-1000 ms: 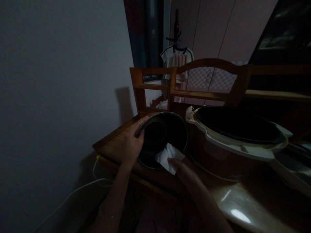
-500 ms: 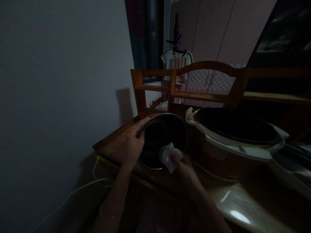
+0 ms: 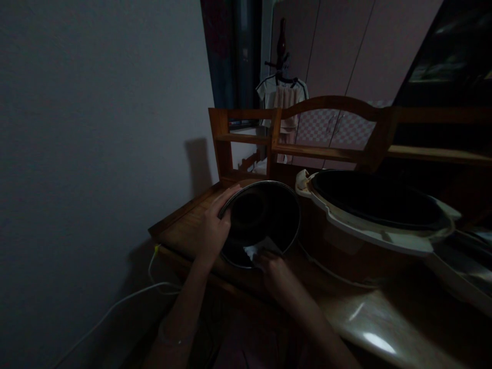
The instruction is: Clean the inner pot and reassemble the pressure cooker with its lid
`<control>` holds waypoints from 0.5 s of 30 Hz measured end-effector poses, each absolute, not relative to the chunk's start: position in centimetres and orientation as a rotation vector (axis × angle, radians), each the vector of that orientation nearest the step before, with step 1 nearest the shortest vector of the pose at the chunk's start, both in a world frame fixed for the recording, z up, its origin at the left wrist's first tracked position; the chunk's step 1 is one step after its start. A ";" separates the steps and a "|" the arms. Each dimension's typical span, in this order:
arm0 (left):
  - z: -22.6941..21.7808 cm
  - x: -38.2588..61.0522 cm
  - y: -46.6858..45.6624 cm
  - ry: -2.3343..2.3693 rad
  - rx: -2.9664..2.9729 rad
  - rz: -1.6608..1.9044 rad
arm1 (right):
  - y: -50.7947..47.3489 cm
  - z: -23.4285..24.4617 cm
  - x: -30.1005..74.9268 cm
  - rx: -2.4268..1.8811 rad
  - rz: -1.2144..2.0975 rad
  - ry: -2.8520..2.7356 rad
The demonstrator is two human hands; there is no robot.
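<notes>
A round dark pot with a thin pale rim stands tilted on the wooden desk, its mouth facing me. My left hand grips the pot's left rim, thumb inside and fingers round the outside. In my right hand is a crumpled white tissue, pinched and held at the lower inner wall of the pot. The tips of the right fingers are partly hidden inside the pot, and the dim light hides the pot's base.
To the right stands a large cooker body with a pale rim and dark inside. A wooden shelf frame runs along the back of the desk. The wall is close on the left, with a white cable hanging below.
My right hand has moved left and further into the pot, taking the tissue from the lower right rim to the lower inner wall. The left hand keeps its grip.
</notes>
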State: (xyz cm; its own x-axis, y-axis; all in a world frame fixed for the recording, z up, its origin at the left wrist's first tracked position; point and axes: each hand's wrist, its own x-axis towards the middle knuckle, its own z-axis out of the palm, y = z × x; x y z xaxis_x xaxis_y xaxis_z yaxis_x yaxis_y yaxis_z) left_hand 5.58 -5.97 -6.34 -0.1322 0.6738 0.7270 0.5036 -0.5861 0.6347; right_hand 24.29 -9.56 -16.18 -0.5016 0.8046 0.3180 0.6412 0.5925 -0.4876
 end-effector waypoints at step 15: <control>-6.3 5.3 -5.8 1.311 2.039 1.765 | -11.5 -16.6 22.6 -0.820 0.803 -2.204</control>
